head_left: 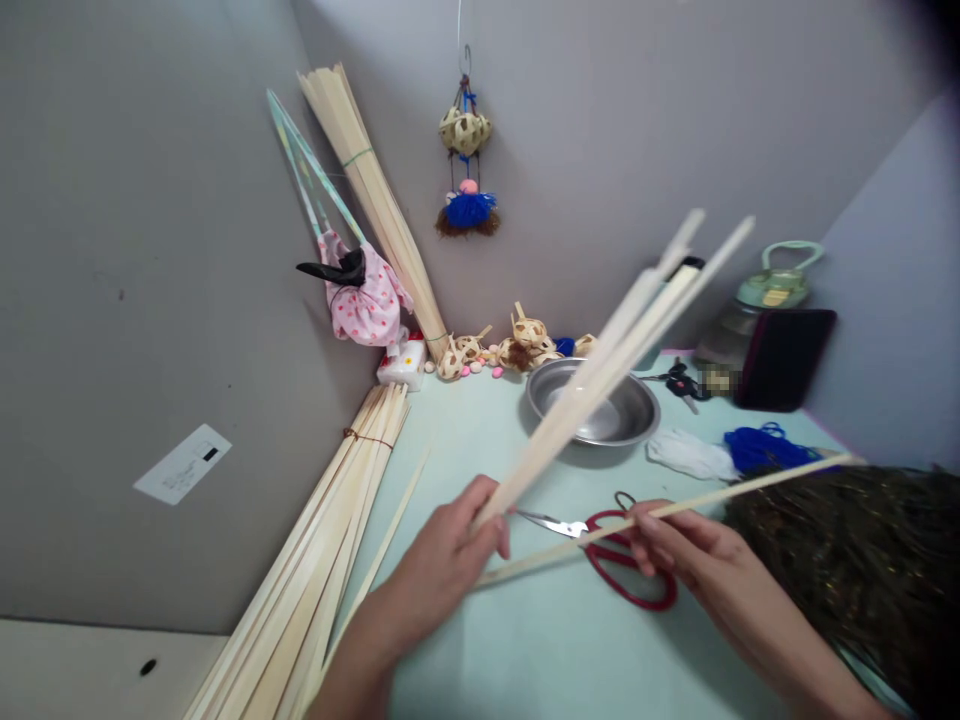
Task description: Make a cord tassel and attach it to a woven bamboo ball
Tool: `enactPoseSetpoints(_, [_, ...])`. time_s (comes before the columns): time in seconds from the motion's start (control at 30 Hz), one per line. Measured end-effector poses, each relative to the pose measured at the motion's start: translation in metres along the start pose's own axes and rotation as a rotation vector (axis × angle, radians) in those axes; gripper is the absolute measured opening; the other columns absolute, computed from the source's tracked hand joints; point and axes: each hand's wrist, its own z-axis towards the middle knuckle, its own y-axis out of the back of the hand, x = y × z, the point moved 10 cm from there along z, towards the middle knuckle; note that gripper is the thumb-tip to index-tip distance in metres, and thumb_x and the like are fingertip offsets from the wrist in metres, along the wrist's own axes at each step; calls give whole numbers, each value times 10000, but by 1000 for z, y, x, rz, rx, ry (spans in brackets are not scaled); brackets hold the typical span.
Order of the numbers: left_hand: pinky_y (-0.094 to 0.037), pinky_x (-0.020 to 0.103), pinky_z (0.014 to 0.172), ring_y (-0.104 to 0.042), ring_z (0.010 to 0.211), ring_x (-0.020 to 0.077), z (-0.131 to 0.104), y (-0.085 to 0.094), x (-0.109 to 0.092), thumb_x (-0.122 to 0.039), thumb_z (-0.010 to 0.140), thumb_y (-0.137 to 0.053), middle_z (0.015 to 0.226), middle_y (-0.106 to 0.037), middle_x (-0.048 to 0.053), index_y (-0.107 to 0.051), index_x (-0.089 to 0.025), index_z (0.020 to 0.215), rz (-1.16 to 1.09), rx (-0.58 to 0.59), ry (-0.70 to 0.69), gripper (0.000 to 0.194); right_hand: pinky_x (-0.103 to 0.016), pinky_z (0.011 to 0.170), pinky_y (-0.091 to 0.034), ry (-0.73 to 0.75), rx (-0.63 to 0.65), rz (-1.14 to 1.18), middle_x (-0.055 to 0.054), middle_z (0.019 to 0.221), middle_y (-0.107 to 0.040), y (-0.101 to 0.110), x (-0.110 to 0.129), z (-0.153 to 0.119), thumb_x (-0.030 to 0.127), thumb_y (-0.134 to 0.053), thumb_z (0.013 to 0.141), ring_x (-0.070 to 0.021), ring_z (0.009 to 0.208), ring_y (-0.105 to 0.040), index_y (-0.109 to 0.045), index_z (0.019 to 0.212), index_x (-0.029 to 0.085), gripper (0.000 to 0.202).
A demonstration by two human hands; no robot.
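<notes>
Soft, med. light, top-R corner v. dark, held strips [577,405] blurry @ tips.

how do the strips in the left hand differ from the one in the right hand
Number: the left hand grips several strips together, while the right hand pinches a single strip.
Pose: the several strips slant steeply upward; the single strip lies at a much flatter slant.
Place in view: the several strips cross the metal bowl; the single strip crosses the scissors.
Both are long, narrow and pale.
</notes>
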Motion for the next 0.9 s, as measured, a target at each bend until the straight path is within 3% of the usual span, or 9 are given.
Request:
enactPoseSetpoints(0.17, [-391,283,658,-506,668,153,-6,75,17,-380,993,-361,752,-555,-20,-572,-220,963,306,-359,29,266,-222,584,-562,16,-136,119,-44,679,-733,20,8,0,481,-856,679,-160,604,-656,-738,986,196,435])
enactPoseSetpoints(0.23, [-445,344,808,-596,886,209,-14,106,24,-334,944,-466,986,-638,41,-575,-227,1161,418,-609,6,266,-197,553,-560,38,-200,143,-36,659,-726,29,16,0,454,-875,643,-153,587,-652,-737,1008,208,462])
enactPoseSetpoints(0.3, [-421,411,981,-554,1161,269,-20,121,26,-306,880,-570,1236,-600,99,-538,-229,1297,471,-759,-94,425,-178,536,-563,53,-249,186,-29,653,-715,39,23,0,418,-879,624,-149,592,-649,-743,967,217,420])
enactPoseSetpoints(0.4, [-422,404,1017,-552,1183,258,-20,128,39,-314,873,-599,1247,-604,98,-603,-228,1247,305,-784,-145,383,-146,505,-568,61,-326,293,-8,640,-679,58,29,4,356,-852,630,-136,582,-636,-752,886,232,302])
enactPoseSetpoints(0.47, [-470,355,927,-607,1038,219,-11,119,51,-332,883,-596,1124,-641,86,-652,-207,1167,49,-677,-125,315,-121,502,-574,49,-389,367,-4,654,-675,71,28,6,326,-829,648,-124,573,-632,-751,838,246,220])
enactPoseSetpoints(0.53, [-491,303,813,-618,887,179,0,92,55,-332,863,-634,1005,-645,63,-659,-200,1172,-219,-503,-84,336,-109,505,-578,28,-426,416,-3,675,-684,76,23,7,320,-830,644,-119,573,-636,-747,818,258,202])
enactPoseSetpoints(0.7, [-501,284,784,-667,859,175,15,-12,18,-283,767,-780,979,-677,38,-623,-258,1281,-580,-53,-83,537,-169,565,-597,-18,-261,295,-23,706,-708,44,9,4,352,-901,603,-145,630,-660,-746,940,219,394])
enactPoseSetpoints(0.8, [-504,297,805,-689,785,169,16,-27,2,-373,926,-605,812,-711,53,-721,-170,985,-665,-103,-160,242,-178,544,-567,-31,-163,241,-21,677,-675,25,7,1,420,-861,689,-131,601,-617,-738,960,193,374])
enactPoseSetpoints(0.9, [-494,265,747,-648,663,133,14,-4,12,-388,945,-576,688,-680,27,-714,-156,854,-696,-275,-163,285,-149,439,-498,-26,-205,327,23,649,-594,34,17,2,426,-889,646,-91,535,-518,-740,941,208,396])
